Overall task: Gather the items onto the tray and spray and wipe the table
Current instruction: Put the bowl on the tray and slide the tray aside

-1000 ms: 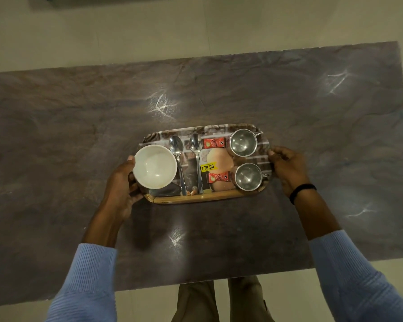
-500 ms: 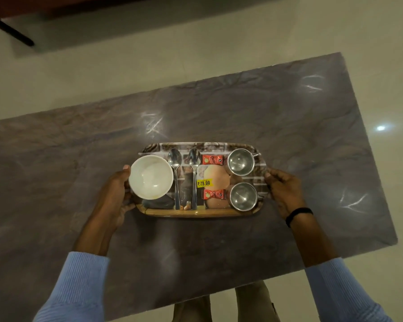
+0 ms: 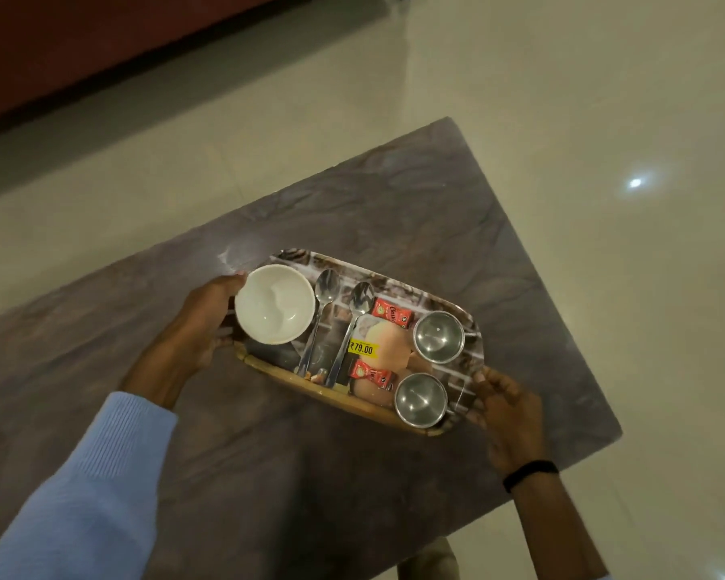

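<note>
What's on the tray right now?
On the tray: a white bowl, two spoons, two red sachets, two steel cups and a yellow price sticker. Whatever lies under the bowl and cups is covered.

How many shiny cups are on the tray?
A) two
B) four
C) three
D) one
A: one cup sits just beyond the other cup at the right end of the tray.

Dark veined stone table [image 3: 352, 203] on a pale glossy floor [image 3: 561, 98]; loaded tray [image 3: 471, 353] over its middle, tilted, contact unclear.
</note>
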`<state>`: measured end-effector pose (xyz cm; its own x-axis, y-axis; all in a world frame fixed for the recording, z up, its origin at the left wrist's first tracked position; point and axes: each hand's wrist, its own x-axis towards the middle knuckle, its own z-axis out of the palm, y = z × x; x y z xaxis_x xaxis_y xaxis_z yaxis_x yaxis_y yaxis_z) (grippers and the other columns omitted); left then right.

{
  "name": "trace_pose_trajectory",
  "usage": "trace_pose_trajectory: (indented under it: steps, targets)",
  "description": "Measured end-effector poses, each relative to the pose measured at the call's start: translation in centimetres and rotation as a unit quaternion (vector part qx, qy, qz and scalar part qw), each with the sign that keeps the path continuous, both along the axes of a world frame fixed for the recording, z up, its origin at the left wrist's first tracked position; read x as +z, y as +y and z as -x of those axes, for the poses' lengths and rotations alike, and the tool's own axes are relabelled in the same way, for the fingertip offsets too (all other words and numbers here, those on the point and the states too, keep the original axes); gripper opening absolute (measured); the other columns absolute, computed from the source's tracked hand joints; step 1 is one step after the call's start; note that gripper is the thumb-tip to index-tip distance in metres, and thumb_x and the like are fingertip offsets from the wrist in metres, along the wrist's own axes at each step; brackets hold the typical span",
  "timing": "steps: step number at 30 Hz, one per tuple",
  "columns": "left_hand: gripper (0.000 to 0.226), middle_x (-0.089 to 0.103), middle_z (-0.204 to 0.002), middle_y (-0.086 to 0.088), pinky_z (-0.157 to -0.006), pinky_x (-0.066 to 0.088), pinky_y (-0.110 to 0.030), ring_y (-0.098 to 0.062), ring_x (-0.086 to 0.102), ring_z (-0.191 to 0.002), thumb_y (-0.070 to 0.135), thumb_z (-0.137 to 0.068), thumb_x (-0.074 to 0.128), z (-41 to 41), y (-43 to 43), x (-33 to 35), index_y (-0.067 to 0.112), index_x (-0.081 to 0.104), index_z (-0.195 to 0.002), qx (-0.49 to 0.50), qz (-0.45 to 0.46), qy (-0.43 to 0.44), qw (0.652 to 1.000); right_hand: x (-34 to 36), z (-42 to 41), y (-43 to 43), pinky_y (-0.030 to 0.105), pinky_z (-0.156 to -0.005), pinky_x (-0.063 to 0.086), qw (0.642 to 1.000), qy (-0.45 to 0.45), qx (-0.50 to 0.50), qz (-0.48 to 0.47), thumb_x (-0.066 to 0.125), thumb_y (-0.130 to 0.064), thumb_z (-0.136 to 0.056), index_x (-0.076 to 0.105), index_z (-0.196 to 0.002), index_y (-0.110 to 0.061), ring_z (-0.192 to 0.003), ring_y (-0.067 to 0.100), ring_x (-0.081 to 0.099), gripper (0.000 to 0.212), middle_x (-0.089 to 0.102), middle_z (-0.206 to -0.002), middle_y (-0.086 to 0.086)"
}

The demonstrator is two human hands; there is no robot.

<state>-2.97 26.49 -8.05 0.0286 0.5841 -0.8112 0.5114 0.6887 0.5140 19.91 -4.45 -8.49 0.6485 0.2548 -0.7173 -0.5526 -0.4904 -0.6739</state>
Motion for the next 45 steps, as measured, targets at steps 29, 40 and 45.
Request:
trace_pose_trajectory:
  steps: [29,40,45]
  targets:
    - [0.040,0.058,-0.081,0.000,-0.059,0.038,-0.030,-0.018,0.053,-0.072,0.055,-0.089,0.057,-29.9,2.1,-3.2,0.018,0.062,-0.104,-0.265,-0.041,0.005,0.963,-3.0,-6.6,-5.5,0.031,-0.068,0.064,0.978,0.120,-0.166,0.026,0.055,0.000,-0.099,0.063,-0.111,0.009,-0.077,0.024,0.076,0.016,0.073,-0.097,0.021]
    - [0.054,0.058,-0.094,-0.006,-0.055,0.037,-0.028,-0.016,0.053,-0.074,0.055,-0.093,0.052,-29.6,1.2,-2.7,0.009,0.063,-0.119,-0.250,-0.074,0.003,0.965,-3.7,-6.2,-5.7,0.044,-0.083,0.059,0.983,0.076,-0.134,0.097,0.062,-0.009,-0.098,0.067,-0.110,-0.002,-0.092,0.034,0.072,0.015,0.073,-0.100,0.019]
    - [0.034,0.059,-0.078,0.004,-0.057,0.035,-0.024,-0.010,0.052,-0.070,0.041,-0.101,0.047,-27.4,-0.2,-0.5,0.019,0.059,-0.078,-0.254,-0.200,0.021,0.946,-3.2,-4.0,-5.8,0.053,-0.090,0.056,0.976,-0.010,-0.028,0.218,0.072,-0.021,-0.089,0.069,-0.106,-0.025,-0.091,0.024,0.071,0.018,0.075,-0.091,-0.001]
